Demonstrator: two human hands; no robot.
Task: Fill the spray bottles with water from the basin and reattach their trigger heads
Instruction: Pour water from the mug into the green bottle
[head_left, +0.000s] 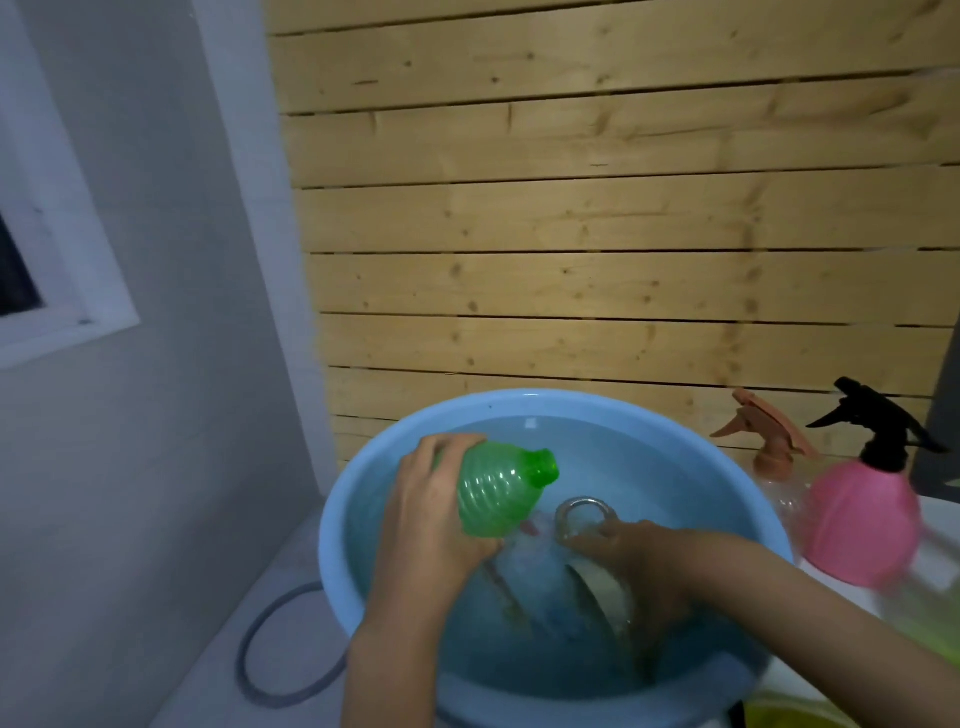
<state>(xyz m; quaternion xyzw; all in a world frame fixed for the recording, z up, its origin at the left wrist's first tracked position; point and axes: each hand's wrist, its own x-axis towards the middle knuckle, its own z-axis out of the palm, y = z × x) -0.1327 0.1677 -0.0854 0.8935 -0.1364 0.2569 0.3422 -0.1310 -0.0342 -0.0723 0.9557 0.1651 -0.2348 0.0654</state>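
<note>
Step in hand: filling. L hand (431, 525) grips the green bottle (498, 493) round its body, head off, tilted w/ open neck pointing right, just above the water in the blue basin (332, 525). R hand (634, 561) is in the water, fingers curled round a clear round-rimmed vessel (571, 506); cup or bottle, can't tell. Pink bottle (862, 525) w/ black trigger head (878, 421) and clear bottle (784, 493) w/ orange head (763, 431) stand toward the desk's (937, 525) right side, just beside the basin; prob. done. Next: get water into the narrow green neck, so pour slowly or dunk it, then fit its head, which isn't in view.
</note>
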